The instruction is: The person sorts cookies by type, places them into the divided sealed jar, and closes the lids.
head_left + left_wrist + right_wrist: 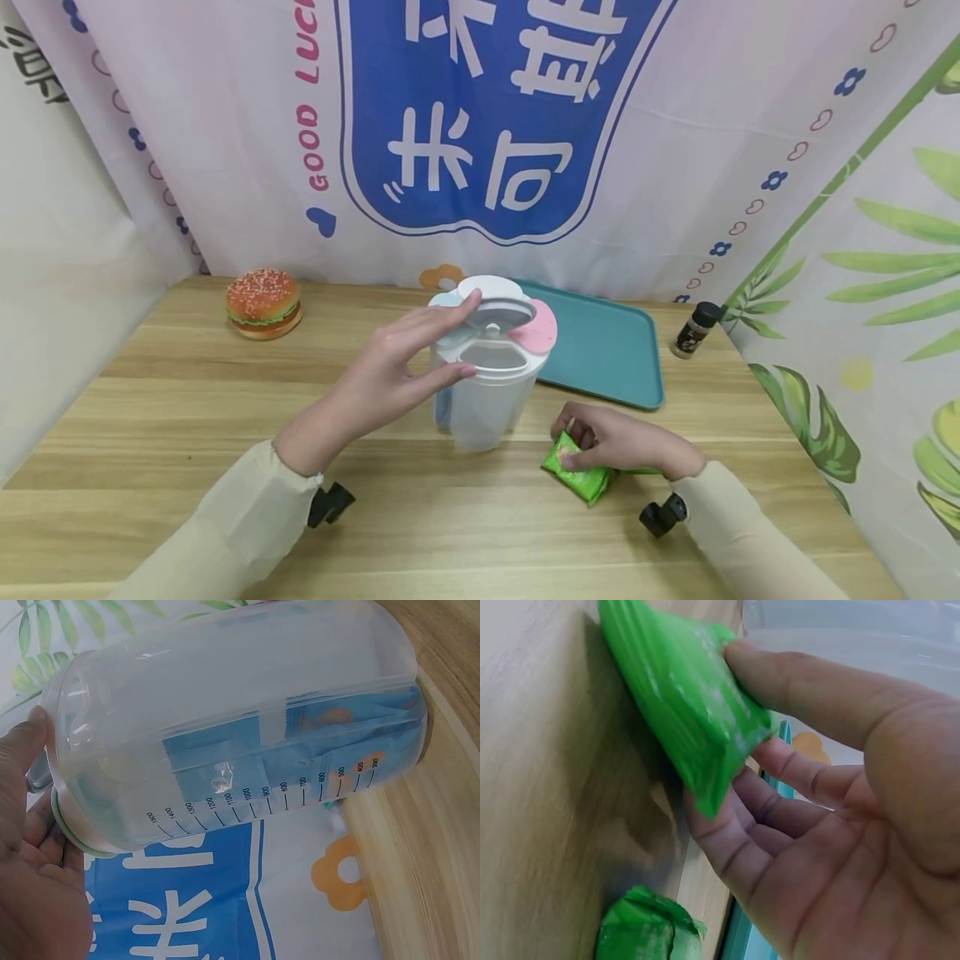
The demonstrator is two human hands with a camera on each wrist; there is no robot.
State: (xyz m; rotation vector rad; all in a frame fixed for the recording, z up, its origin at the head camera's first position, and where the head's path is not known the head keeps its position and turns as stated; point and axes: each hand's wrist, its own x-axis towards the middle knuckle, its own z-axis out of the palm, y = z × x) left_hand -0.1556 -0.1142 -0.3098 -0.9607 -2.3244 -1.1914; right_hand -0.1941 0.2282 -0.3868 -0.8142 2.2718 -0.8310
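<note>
A clear plastic storage container (483,408) with white, pink and pale blue lid sections stands mid-table. Its front white flap (498,315) is raised, baring an opening. My left hand (390,354) touches the lid, index fingertip at the flap and thumb at the front rim, both fairly straight. Through the wall, in the left wrist view, blue packets (217,757) show inside beside printed measuring marks. Right of the container, my right hand (615,437) pinches a green packet (682,682) between thumb and fingers. Another green packet (649,930) lies on the table, mostly hidden by that hand in the head view.
Behind and right of the container lies a teal tray (607,350). A black-capped seasoning bottle (695,331) stands near the right back edge, and a toy hamburger (264,303) sits at the back left. Printed cloths hang around the wooden table (187,417).
</note>
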